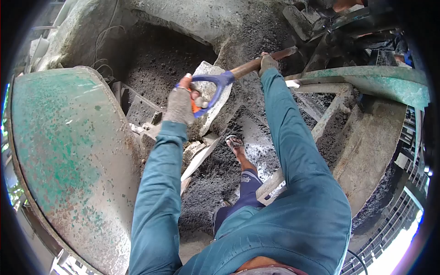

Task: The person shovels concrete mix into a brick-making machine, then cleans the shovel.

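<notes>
A shovel spans the upper middle of the head view, with its wooden shaft (246,68) running up to the right. My left hand (179,104), in a grey work glove with bare fingertips, is closed around the orange grip of the blue D-shaped handle (219,81). Farther along the shaft, my right hand (267,63), gloved too, is wrapped round the wood. Past it, a rusty brown length (286,52) shows, but I cannot make out the blade among the dark material. Both arms are stretched forward.
Dark loose gravelly material (169,64) fills a hollow in a rough grey mass. A worn green metal panel (73,151) stands on my left. To the right are a green rim (366,78) and a concrete-coated metal sheet (369,146). My sandalled foot (235,143) rests on gritty ground.
</notes>
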{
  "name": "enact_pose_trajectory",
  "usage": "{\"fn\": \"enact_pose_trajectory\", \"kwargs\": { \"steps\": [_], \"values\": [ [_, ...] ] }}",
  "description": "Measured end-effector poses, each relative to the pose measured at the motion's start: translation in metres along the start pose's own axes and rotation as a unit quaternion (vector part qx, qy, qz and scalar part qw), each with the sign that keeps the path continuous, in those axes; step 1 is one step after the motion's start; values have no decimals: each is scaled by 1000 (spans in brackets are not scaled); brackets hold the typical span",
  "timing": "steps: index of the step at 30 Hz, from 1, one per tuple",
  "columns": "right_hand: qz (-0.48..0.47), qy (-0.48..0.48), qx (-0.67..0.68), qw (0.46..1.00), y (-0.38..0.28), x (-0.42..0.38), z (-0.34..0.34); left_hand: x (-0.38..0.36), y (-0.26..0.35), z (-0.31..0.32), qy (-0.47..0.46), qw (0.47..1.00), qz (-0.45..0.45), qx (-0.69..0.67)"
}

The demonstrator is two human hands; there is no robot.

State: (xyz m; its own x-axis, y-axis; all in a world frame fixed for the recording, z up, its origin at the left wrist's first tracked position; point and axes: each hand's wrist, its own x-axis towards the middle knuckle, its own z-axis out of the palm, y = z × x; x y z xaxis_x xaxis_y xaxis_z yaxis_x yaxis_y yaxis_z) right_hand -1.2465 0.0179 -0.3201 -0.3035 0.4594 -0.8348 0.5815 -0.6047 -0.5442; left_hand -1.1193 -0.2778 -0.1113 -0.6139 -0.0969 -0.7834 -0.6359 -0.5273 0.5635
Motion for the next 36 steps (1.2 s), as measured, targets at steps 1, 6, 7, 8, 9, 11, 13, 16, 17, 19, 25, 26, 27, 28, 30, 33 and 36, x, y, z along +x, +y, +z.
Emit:
{"fn": "enact_pose_trajectory", "kwargs": {
  "steps": [1, 6, 7, 8, 9, 11, 13, 16, 17, 19, 25, 26, 27, 28, 30, 33, 36],
  "values": [
    [10, -3, 18, 1000, -5, 6, -3, 0, -12, 8, -4, 999, -13, -29],
    [37, 10, 21, 999, 9, 5, 10, -8, 22, 24, 21, 993, 53, 103],
    [48, 2, 52, 997, 8, -14, 18, 14, 37, 5, 25, 980, 88, 178],
    [63, -5, 82, 995, 2, -55, 26, -3, 62, 11, -4, 983, 80, 163],
    [79, -13, 114, 990, 3, -82, 35, -5, 80, 11, 3, 978, 91, 188],
    [111, -40, 169, 979, 9, -97, 45, -14, 112, 15, 6, 969, 106, 225],
    [85, -97, 99, 987, 15, -104, 55, -23, 139, 11, -12, 963, 101, 250],
    [-12, -192, -93, 977, 75, -73, 71, -52, 168, 6, 28, 957, 83, 277],
    [-30, -207, -92, 973, 96, -67, 81, -63, 176, 1, 22, 959, 82, 272],
    [83, -133, -27, 987, 64, -126, 74, -85, 182, -11, 8, 963, 76, 257],
    [67, -107, 87, 988, 12, -131, 45, -96, 100, -26, -11, 977, 123, 176],
    [22, -148, 68, 986, 10, -83, 39, -95, 62, -8, 21, 981, 117, 155],
    [-26, -189, 50, 980, 6, -38, 31, -63, 16, -19, -29, 987, 83, 131],
    [-35, -107, -40, 993, 0, -2, 18, -75, -23, 12, -58, 995, 39, 66],
    [-93, 28, -281, 955, -14, 23, 2, -44, -123, 21, -94, 995, -1, -18],
    [-152, 8, -628, 764, 22, -22, -40, -44, -225, 1, -27, 955, -105, -276],
    [-161, -62, -810, 560, 103, -6, -63, -108, -259, -54, 42, 950, -109, -291]
  ]
}}
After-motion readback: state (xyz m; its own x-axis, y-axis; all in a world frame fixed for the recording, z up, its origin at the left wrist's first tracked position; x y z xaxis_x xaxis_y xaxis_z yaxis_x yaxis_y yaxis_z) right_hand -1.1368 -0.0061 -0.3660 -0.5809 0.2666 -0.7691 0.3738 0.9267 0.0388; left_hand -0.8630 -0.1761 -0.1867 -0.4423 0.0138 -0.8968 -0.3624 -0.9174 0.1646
